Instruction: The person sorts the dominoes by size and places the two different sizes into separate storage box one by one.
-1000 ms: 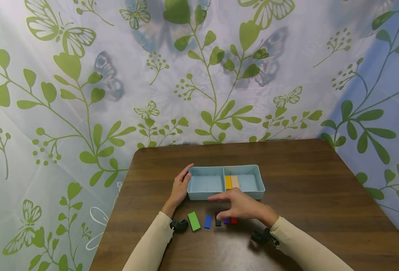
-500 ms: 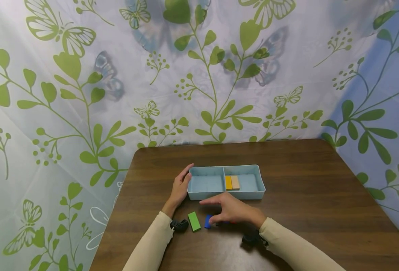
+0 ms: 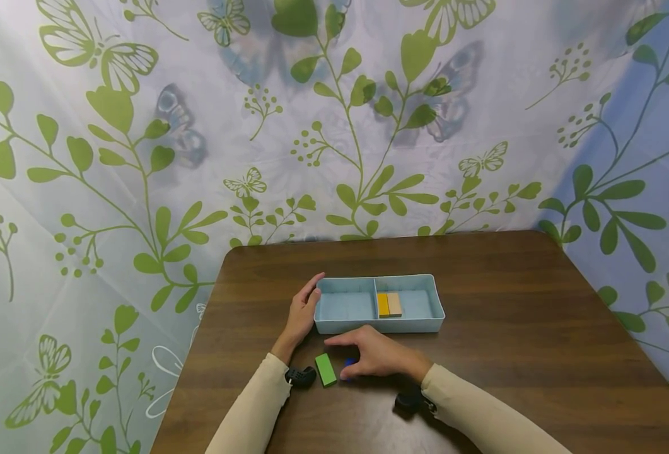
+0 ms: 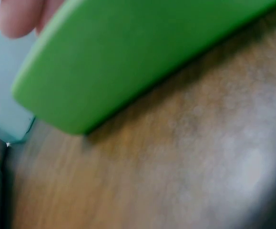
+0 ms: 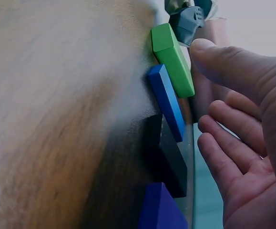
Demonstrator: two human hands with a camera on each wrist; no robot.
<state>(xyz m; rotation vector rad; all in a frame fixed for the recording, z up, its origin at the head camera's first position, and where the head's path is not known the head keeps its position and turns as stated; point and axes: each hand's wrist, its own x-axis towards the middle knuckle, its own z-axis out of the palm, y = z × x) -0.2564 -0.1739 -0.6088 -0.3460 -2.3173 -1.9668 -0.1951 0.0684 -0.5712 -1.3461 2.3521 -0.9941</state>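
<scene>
My left hand (image 3: 300,317) rests against the left end of the light blue two-part tray (image 3: 345,326), its fingers along the wall. Above the row of blocks hovers my right hand (image 3: 376,353), thumb and fingers spread, with nothing held. Just left of its thumb lies a green block (image 3: 325,370), large in the left wrist view (image 4: 128,57). The blue block (image 3: 349,362) is partly under the thumb. In the right wrist view the green (image 5: 173,62), blue (image 5: 167,102), black (image 5: 168,160) and purple (image 5: 160,210) blocks lie in a row beside the open right hand (image 5: 242,124).
A yellow block (image 3: 383,305) and a beige block (image 3: 394,304) lie side by side in the tray's right compartment, against the divider. The brown table (image 3: 510,315) reaches back to a leaf-patterned cloth (image 3: 289,126).
My right hand has moved left over the row, from the black and red blocks to beside the green one. The left hand has stayed at the tray.
</scene>
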